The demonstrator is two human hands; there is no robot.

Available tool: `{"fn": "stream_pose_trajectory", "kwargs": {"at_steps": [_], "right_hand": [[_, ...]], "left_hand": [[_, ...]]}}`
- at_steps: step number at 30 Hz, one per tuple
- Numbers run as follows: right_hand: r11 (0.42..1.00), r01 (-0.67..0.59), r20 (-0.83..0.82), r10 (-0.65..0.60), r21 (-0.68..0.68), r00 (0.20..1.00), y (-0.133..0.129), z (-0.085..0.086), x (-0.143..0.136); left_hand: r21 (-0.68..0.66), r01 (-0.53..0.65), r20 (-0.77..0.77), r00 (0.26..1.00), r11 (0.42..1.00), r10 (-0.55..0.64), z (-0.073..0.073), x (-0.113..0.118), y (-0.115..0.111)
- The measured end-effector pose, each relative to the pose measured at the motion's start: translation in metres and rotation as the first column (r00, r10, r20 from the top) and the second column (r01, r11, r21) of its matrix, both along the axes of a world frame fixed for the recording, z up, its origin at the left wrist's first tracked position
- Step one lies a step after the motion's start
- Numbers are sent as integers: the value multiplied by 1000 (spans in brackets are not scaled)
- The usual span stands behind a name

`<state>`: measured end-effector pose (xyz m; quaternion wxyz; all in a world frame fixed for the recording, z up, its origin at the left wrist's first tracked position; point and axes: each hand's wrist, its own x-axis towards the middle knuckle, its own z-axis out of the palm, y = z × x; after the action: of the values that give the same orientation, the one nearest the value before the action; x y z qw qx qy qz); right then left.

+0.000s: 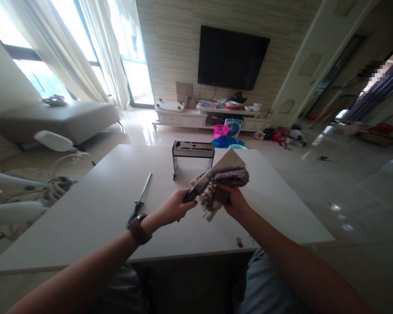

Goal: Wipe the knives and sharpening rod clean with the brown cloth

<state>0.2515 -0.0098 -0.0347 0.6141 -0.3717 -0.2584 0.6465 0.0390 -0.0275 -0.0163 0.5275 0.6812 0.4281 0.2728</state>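
My left hand (173,206) is closed around the black handle of a cleaver (229,160), whose broad blade points up and to the right. A brown and cream patterned cloth (231,178) is bunched in my right hand (234,201) and pressed against the blade. Part of the blade is hidden by the cloth. Just beyond stands a knife block (194,150) with a slotted top and clear sides; no knives show in it. Left of my left hand, a honing steel (144,192) lies on the white table (94,218), its black handle partly behind my wrist.
Near the table's front edge lies a small brown and black object (239,242). White chairs (54,141) stand to the left. Beyond the table are a pink basket (221,130), a blue tub (222,142) and a low TV cabinet (183,118). A person (343,93) is at the far right.
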Motion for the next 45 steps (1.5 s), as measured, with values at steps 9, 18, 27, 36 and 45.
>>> {"fn": "stream_pose_trajectory", "kwargs": {"at_steps": [9,18,27,36,45], "right_hand": [[993,103,2,-103,58,995,35,7,51],[981,170,59,-176,95,983,45,15,92],[995,-9,14,8,95,1000,15,3,34],[996,-74,55,72,40,996,-10,-13,-23],[999,-39,172,35,24,984,-11,-2,-14]], "left_hand": [[1,14,-102,995,1000,-14,8,-5,2],[-31,31,-29,999,999,-31,8,-25,17],[-118,-142,244,955,983,168,-1,-6,9],[-75,-120,205,970,990,133,-8,16,-11],[-7,-37,102,994,999,38,6,-1,0]]}}
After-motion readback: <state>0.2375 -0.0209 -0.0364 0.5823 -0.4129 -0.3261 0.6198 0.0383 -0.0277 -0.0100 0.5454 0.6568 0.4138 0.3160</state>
